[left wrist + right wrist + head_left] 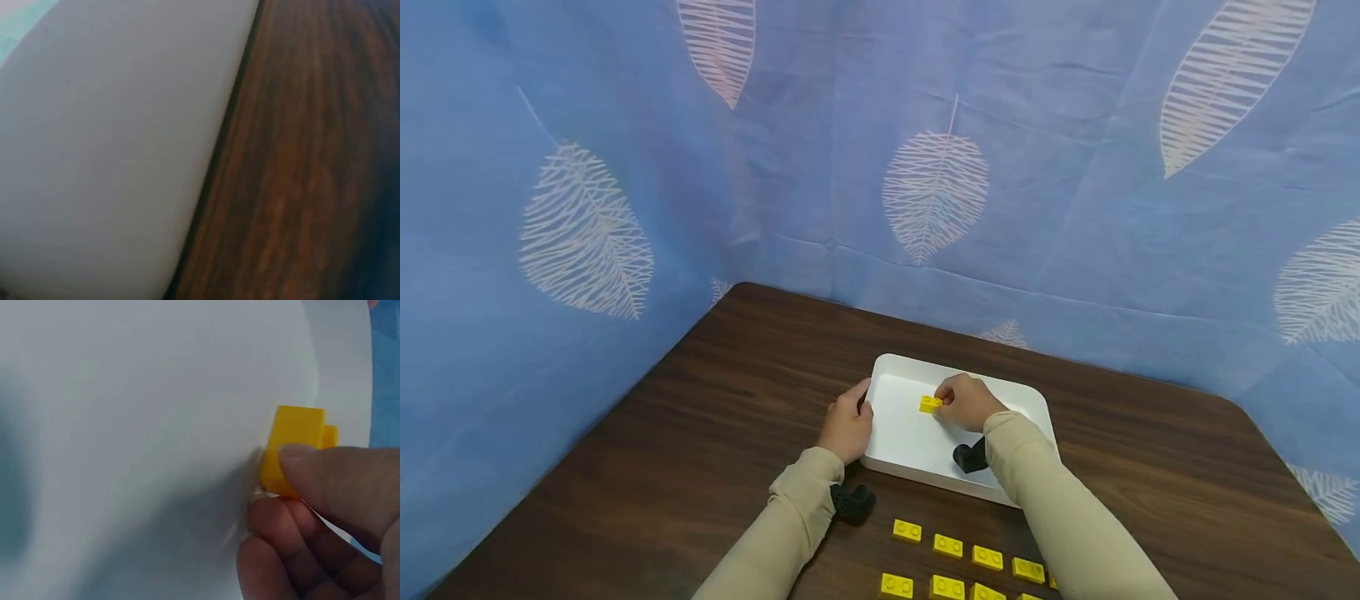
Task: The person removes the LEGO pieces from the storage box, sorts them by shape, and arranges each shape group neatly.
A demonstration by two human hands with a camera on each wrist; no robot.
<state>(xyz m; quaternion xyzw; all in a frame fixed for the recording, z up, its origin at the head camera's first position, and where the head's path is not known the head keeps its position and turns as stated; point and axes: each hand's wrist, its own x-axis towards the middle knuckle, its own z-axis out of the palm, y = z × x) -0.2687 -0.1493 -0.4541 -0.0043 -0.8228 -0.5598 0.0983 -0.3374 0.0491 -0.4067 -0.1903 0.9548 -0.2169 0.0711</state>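
A yellow two-stud toy brick (pixel 928 404) is pinched between the thumb and fingers of my right hand (pixel 970 402), low over the floor of a white tray (pixel 898 425). In the right wrist view, the thumb presses one side of the yellow brick (pixel 294 431), with its studs facing right and a shadow on the white surface beside it. My left hand (pixel 847 423) touches the tray's left side, index finger and thumb spread apart along the rim. The left wrist view has only the tray's outer wall (pixel 119 150), with that hand's fingers out of sight.
Nearer me on the dark wooden table (pixel 745 392), several yellow bricks (pixel 947 546) lie in two rows, partly hidden by the right sleeve (pixel 1075 517). Black wrist devices (pixel 853 504) show at both cuffs. A blue leaf-patterned cloth (pixel 820 167) hangs behind the table.
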